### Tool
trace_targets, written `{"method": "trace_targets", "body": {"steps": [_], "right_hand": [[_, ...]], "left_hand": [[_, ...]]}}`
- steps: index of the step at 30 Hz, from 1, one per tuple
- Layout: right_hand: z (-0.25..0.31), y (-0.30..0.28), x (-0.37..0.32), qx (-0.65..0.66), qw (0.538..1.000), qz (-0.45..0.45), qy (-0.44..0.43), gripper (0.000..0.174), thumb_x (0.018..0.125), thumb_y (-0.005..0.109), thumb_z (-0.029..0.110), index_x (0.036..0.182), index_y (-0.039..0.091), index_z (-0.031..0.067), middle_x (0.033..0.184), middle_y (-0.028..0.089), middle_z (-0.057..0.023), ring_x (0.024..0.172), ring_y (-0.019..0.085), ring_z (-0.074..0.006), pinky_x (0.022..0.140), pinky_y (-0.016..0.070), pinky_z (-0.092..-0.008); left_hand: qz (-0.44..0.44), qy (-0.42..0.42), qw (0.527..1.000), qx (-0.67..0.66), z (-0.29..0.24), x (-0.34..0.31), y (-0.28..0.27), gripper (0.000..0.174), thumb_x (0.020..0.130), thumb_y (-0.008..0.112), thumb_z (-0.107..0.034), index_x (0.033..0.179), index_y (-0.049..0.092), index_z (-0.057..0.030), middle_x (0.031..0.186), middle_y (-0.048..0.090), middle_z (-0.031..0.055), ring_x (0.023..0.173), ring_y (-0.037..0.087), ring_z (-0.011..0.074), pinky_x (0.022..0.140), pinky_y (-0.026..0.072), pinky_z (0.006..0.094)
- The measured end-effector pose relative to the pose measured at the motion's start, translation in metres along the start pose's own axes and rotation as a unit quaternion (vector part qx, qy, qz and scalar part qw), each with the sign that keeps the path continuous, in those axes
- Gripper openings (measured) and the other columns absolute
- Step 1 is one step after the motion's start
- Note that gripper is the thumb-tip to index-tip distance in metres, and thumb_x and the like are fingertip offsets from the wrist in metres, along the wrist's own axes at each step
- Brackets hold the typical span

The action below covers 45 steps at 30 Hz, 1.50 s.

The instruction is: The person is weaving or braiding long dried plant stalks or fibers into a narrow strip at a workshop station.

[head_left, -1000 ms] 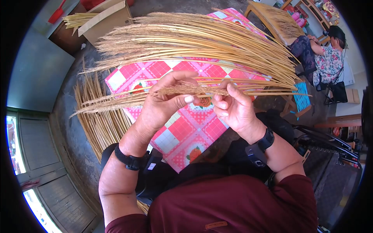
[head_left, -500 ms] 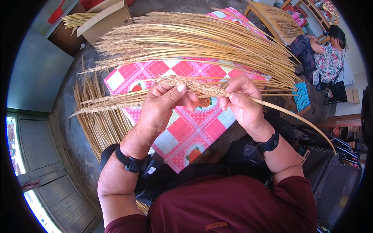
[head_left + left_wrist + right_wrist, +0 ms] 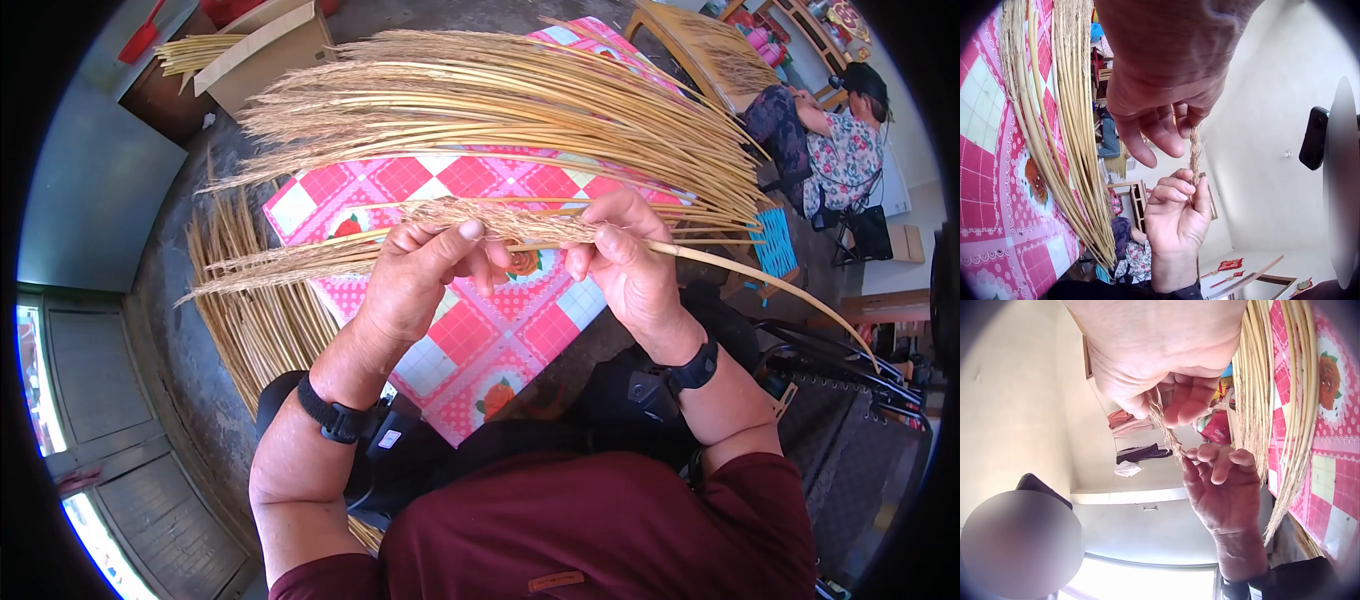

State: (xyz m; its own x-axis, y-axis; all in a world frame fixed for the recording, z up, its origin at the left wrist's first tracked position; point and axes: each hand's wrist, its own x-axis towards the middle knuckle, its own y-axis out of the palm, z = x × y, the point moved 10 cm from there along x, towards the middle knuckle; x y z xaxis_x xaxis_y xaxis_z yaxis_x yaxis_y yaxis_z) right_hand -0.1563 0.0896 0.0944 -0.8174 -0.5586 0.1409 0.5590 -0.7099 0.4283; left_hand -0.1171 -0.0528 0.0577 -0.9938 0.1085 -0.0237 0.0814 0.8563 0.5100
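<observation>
A dried reed with a feathery seed head [image 3: 515, 217] is stretched between my two hands above the table. My left hand [image 3: 405, 285] pinches the tip end of the head between thumb and forefinger, its other fingers loosely bent. My right hand [image 3: 638, 275] pinches the head near its base with thumb and fingers. From there the bare stalk [image 3: 770, 275] bends away to the lower right. In the left wrist view the thin seed head [image 3: 1196, 150] runs from one pinch to the other. Several loose reeds [image 3: 290, 268] lie behind my left hand.
A large bundle of reeds [image 3: 480, 95] covers the far part of the pink checked tablecloth [image 3: 465, 330]. More reeds [image 3: 265, 320] stand at the left. A cardboard box [image 3: 265, 60] is at the back left. Another person [image 3: 845, 155] sits at the right beside a wooden table [image 3: 690, 45].
My right hand has turned and shifted slightly right, its fingers now behind the seed head. The reed's stalk has come into view, curving out to the lower right. My left thumb has risen.
</observation>
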Motion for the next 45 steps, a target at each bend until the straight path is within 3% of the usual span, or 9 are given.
{"method": "trace_targets", "body": {"steps": [10,14,19,21,26,29,33,38,45], "right_hand": [[0.009,0.006,0.005,0.032,0.998,0.025,-0.046,0.024,0.086,0.063,0.019,0.098,0.051,0.0018,0.076,0.057,-0.0065,0.065,0.053,-0.0120,0.062,0.0446,-0.0255],[0.019,0.004,0.006,-0.106,0.992,-0.001,-0.066,0.023,0.089,0.059,0.024,0.092,0.052,0.0024,0.073,0.055,-0.0036,0.064,0.051,-0.0087,0.059,0.0421,-0.0222],[0.049,0.008,0.011,-0.250,0.965,-0.019,-0.077,0.025,0.092,0.055,0.026,0.083,0.053,0.0034,0.070,0.051,0.0005,0.060,0.047,-0.0047,0.053,0.0386,-0.0182],[0.053,0.008,0.016,-0.310,0.950,-0.016,-0.043,0.029,0.092,0.053,0.029,0.080,0.052,0.0040,0.068,0.049,0.0011,0.058,0.044,-0.0033,0.051,0.0360,-0.0179],[0.019,0.002,0.019,-0.303,0.949,0.002,0.081,0.036,0.091,0.054,0.038,0.078,0.053,0.0043,0.065,0.049,0.0015,0.056,0.045,-0.0030,0.047,0.0350,-0.0176],[-0.012,-0.011,0.015,-0.298,0.942,0.007,0.153,0.041,0.089,0.055,0.044,0.080,0.056,0.0037,0.067,0.051,0.0006,0.055,0.047,-0.0044,0.042,0.0338,-0.0191],[-0.045,-0.027,0.008,-0.268,0.940,-0.025,0.211,0.038,0.089,0.056,0.043,0.085,0.056,0.0048,0.067,0.051,0.0007,0.051,0.044,-0.0037,0.039,0.0311,-0.0179],[-0.075,-0.028,0.001,-0.224,0.943,-0.056,0.242,0.031,0.091,0.054,0.035,0.094,0.055,0.0048,0.066,0.049,0.0022,0.048,0.039,-0.0023,0.039,0.0299,-0.0164],[-0.110,-0.026,-0.017,-0.152,0.942,-0.071,0.290,0.028,0.090,0.056,0.028,0.092,0.058,0.0006,0.063,0.053,-0.0006,0.046,0.043,-0.0053,0.038,0.0323,-0.0186]], "left_hand": [[0.012,-0.011,0.999,-0.044,0.009,-0.001,0.006,0.025,0.090,0.054,-0.025,0.086,0.061,-0.0010,0.078,0.064,0.0121,0.061,0.060,0.0195,0.063,0.0504,0.0320],[0.018,-0.029,0.998,-0.056,0.018,0.000,0.003,0.021,0.089,0.056,-0.023,0.089,0.061,-0.0021,0.079,0.064,0.0109,0.060,0.059,0.0174,0.065,0.0519,0.0308],[-0.008,-0.127,0.979,0.161,0.037,0.003,-0.028,0.022,0.089,0.055,-0.013,0.109,0.056,-0.0024,0.090,0.063,0.0086,0.068,0.061,0.0158,0.070,0.0513,0.0283],[-0.022,-0.063,0.980,0.187,0.032,0.008,-0.039,0.025,0.089,0.054,-0.013,0.112,0.055,-0.0024,0.092,0.063,0.0085,0.071,0.061,0.0161,0.072,0.0513,0.0287],[0.053,-0.189,0.980,0.045,0.043,-0.003,0.000,0.025,0.090,0.057,-0.016,0.108,0.057,-0.0002,0.090,0.061,0.0050,0.080,0.059,0.0122,0.075,0.0496,0.0261],[0.137,-0.141,0.974,0.110,0.051,-0.007,0.020,0.023,0.087,0.061,-0.014,0.105,0.059,-0.0005,0.088,0.062,0.0045,0.074,0.059,0.0121,0.071,0.0503,0.0268],[0.228,-0.239,0.935,0.131,0.080,-0.019,0.035,0.011,0.085,0.063,-0.009,0.091,0.060,-0.0008,0.079,0.063,0.0039,0.071,0.061,0.0115,0.065,0.0504,0.0245],[0.087,-0.207,0.967,0.124,0.086,-0.006,0.014,0.014,0.085,0.063,-0.012,0.088,0.060,0.0013,0.075,0.062,0.0053,0.049,0.058,0.0118,0.046,0.0491,0.0216],[0.064,-0.253,0.954,0.145,0.091,-0.011,0.003,0.024,0.085,0.064,-0.020,0.090,0.062,0.0029,0.075,0.063,0.0062,0.041,0.054,0.0110,0.040,0.0459,0.0199]]}}
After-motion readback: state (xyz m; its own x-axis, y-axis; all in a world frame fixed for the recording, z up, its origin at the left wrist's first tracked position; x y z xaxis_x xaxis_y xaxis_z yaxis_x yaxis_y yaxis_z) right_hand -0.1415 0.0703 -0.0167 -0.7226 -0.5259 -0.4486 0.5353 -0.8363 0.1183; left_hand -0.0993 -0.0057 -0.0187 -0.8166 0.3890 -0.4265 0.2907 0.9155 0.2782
